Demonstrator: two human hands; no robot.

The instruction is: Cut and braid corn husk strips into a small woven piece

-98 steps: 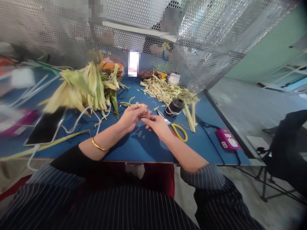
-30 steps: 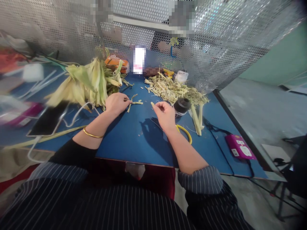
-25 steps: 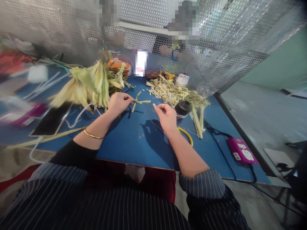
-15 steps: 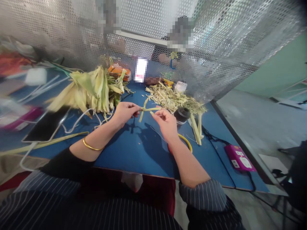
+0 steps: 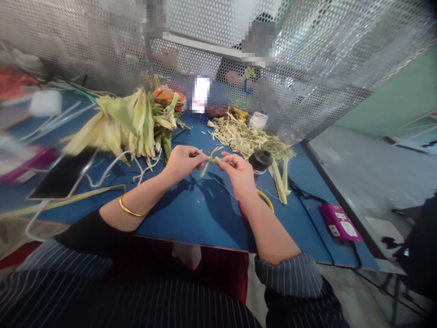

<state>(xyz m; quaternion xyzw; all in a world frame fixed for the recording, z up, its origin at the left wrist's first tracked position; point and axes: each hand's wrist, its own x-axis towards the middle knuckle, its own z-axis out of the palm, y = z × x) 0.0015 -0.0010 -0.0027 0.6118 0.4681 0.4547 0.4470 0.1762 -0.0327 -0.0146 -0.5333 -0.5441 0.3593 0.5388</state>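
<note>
Between my hands, above the blue table [image 5: 184, 214], is a small knot-like piece of twisted corn husk strips [image 5: 212, 160] with thin ends sticking out up and down. My left hand [image 5: 186, 163] pinches its left end between thumb and fingers. On the other side my right hand [image 5: 237, 173] is closed on the right end. A black spool of thread [image 5: 260, 160] stands just beyond my right hand. Under my right forearm lies a yellow-and-red ring [image 5: 265, 200], partly hidden.
Corn husks [image 5: 126, 123] are piled at the back left, shredded strips [image 5: 252, 139] at the back right. A dark phone [image 5: 63, 175] with a white cable lies left. A purple power strip [image 5: 341, 222] sits at the right edge. Behind a perforated metal screen [image 5: 201, 27] people are visible.
My right hand, earlier just off the end of a strip, now grips close to the knot. The strip ends have turned, and both hands are nearer each other.
</note>
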